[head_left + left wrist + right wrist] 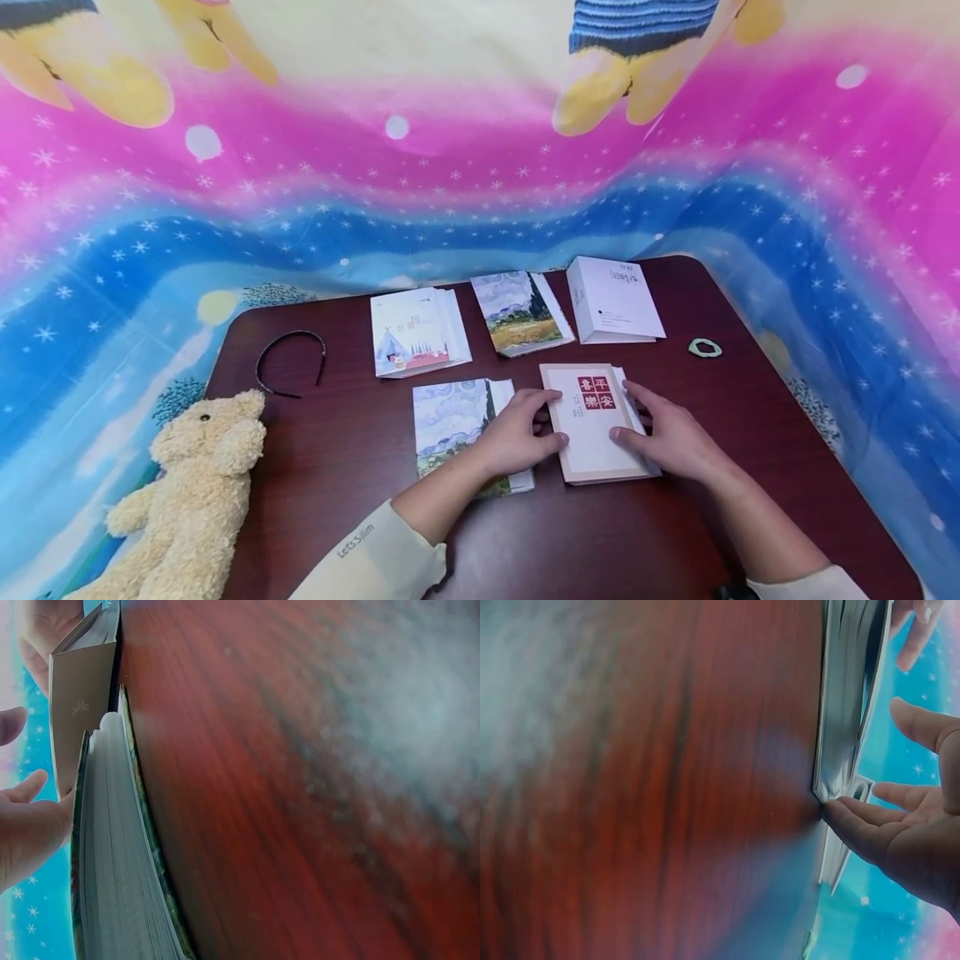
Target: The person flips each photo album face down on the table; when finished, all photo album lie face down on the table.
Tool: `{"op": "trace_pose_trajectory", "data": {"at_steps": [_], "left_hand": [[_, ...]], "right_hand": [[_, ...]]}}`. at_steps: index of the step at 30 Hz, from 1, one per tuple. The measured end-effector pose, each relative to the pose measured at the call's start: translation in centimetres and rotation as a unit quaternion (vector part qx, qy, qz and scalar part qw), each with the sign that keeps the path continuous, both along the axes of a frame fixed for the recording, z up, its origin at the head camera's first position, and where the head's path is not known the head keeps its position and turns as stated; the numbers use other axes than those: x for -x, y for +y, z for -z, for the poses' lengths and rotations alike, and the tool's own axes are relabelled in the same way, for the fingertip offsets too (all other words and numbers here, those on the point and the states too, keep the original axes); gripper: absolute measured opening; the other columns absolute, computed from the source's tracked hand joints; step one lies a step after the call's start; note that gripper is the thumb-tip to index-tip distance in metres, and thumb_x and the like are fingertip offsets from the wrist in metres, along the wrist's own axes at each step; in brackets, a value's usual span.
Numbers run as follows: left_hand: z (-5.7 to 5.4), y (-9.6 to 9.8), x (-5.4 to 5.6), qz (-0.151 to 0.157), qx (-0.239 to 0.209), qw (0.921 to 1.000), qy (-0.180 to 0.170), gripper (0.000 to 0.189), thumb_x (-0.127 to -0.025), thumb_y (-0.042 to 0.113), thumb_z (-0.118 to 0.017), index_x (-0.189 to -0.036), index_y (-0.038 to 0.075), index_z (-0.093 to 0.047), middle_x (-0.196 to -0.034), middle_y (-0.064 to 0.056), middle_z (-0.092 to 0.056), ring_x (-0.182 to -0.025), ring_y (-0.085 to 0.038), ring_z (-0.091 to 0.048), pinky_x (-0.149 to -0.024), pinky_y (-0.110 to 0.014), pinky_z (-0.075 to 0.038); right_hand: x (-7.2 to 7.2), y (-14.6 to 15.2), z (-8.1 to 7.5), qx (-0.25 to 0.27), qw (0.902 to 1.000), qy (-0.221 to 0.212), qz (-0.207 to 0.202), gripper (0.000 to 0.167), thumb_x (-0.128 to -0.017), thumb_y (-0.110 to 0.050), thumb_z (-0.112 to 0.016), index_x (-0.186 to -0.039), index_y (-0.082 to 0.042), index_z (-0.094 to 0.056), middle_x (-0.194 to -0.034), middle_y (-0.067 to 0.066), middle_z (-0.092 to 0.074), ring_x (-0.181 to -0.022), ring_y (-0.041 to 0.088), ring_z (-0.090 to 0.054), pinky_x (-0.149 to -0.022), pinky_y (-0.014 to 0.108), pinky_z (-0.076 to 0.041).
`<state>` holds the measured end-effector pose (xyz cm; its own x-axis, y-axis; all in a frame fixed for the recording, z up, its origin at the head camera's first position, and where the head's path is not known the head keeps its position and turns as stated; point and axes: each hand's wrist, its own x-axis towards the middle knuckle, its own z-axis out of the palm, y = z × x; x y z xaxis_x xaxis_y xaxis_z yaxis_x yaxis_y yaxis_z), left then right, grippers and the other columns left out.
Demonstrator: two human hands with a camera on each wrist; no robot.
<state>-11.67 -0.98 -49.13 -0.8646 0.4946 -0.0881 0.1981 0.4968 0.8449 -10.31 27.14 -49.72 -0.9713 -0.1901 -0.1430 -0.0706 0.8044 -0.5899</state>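
A pale book (592, 446) with a beige border and red square characters lies flat on the dark table. On its left side my left hand (521, 429) reaches over a painted-landscape book (450, 408), fingertips and thumb at the pale book's left edge. My right hand (675, 433) is at the opposite side, thumb over the cover. In the right wrist view its extended fingers (862, 825) touch the book's page-side edge near the table, while the thumb stands raised. Neither hand's fingers curl round the book. The left wrist view shows the landscape book's page block (120, 847) close up.
Behind stand a book with a tent picture (408, 333), another landscape book (517, 312) and a thick white book (618, 300). A black headband (288, 335) lies left, a pale green ring (705, 347) right. A plush bear (198, 492) sits at the left table edge.
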Motion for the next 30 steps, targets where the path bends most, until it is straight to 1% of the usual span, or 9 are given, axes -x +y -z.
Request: {"op": "trace_pose_trajectory", "data": {"at_steps": [5,10,14,17,21,25,27,30], "left_hand": [[0.04,0.14,-0.01,0.003,-0.013,0.9999,0.000,0.064,-0.091,0.029,-0.077,-0.149,0.012,-0.054,-0.148,-0.011,-0.048,-0.117,-0.020,-0.060,-0.095,-0.026,-0.052],[0.07,0.19,-0.01,0.008,-0.018,0.9998,0.004,0.065,-0.091,0.030,-0.077,-0.150,0.015,-0.053,-0.153,-0.008,-0.045,-0.123,-0.021,-0.058,-0.100,-0.027,-0.050],[-0.01,0.24,-0.01,0.009,-0.034,0.9994,0.004,0.064,-0.091,0.030,-0.076,-0.149,0.018,-0.054,-0.157,-0.006,-0.041,-0.131,-0.024,-0.056,-0.105,-0.032,-0.049],[-0.07,0.32,0.01,0.007,-0.051,0.9987,0.000,0.063,-0.091,0.029,-0.077,-0.149,0.018,-0.054,-0.159,-0.006,-0.038,-0.133,-0.027,-0.055,-0.106,-0.037,-0.049],[-0.15,0.39,-0.01,0.001,-0.087,0.9959,-0.023,0.065,-0.090,0.022,-0.079,-0.150,0.017,-0.053,-0.160,-0.007,-0.036,-0.131,-0.030,-0.057,-0.103,-0.038,-0.053],[-0.27,0.38,-0.05,-0.002,-0.126,0.9908,-0.050,0.069,-0.089,0.015,-0.080,-0.151,0.015,-0.051,-0.161,-0.007,-0.034,-0.128,-0.030,-0.059,-0.096,-0.034,-0.057],[-0.33,0.33,-0.05,-0.002,-0.133,0.9899,-0.050,0.070,-0.089,0.015,-0.081,-0.152,0.016,-0.050,-0.161,-0.006,-0.033,-0.128,-0.030,-0.059,-0.095,-0.034,-0.057],[-0.40,0.22,-0.02,-0.001,-0.140,0.9891,-0.046,0.071,-0.088,0.016,-0.081,-0.152,0.017,-0.050,-0.162,-0.005,-0.032,-0.129,-0.029,-0.059,-0.096,-0.038,-0.057]], "right_hand": [[0.01,-0.14,0.04,0.005,0.9999,0.011,-0.011,0.087,-0.091,-0.037,-0.080,-0.155,0.004,-0.039,-0.146,0.030,-0.053,-0.122,0.045,-0.062,-0.098,0.058,-0.052],[-0.04,-0.19,0.05,0.002,0.9998,0.014,-0.012,0.084,-0.091,-0.036,-0.079,-0.154,0.005,-0.041,-0.147,0.030,-0.052,-0.124,0.045,-0.061,-0.100,0.059,-0.050],[0.00,-0.32,0.09,0.008,0.9998,0.012,-0.012,0.082,-0.092,-0.035,-0.078,-0.155,0.003,-0.041,-0.149,0.029,-0.051,-0.127,0.044,-0.059,-0.101,0.059,-0.050],[0.10,-0.42,0.10,0.013,0.9998,0.011,-0.013,0.082,-0.093,-0.035,-0.077,-0.155,0.003,-0.041,-0.149,0.029,-0.050,-0.126,0.045,-0.059,-0.101,0.060,-0.050],[0.17,-0.48,-0.03,0.014,0.9998,0.002,-0.014,0.082,-0.093,-0.037,-0.076,-0.156,0.002,-0.041,-0.149,0.030,-0.049,-0.126,0.046,-0.059,-0.100,0.061,-0.050],[0.27,-0.56,-0.21,0.018,0.9997,-0.008,-0.015,0.081,-0.094,-0.038,-0.076,-0.156,0.001,-0.041,-0.150,0.029,-0.048,-0.127,0.046,-0.058,-0.100,0.061,-0.051],[0.33,-0.64,-0.30,0.024,0.9995,-0.010,-0.016,0.081,-0.094,-0.039,-0.076,-0.156,0.001,-0.041,-0.150,0.028,-0.049,-0.127,0.046,-0.058,-0.100,0.061,-0.051],[0.37,-0.76,-0.39,0.034,0.9992,-0.014,-0.016,0.080,-0.095,-0.039,-0.075,-0.156,0.000,-0.042,-0.150,0.028,-0.049,-0.127,0.046,-0.058,-0.100,0.060,-0.051]]}}
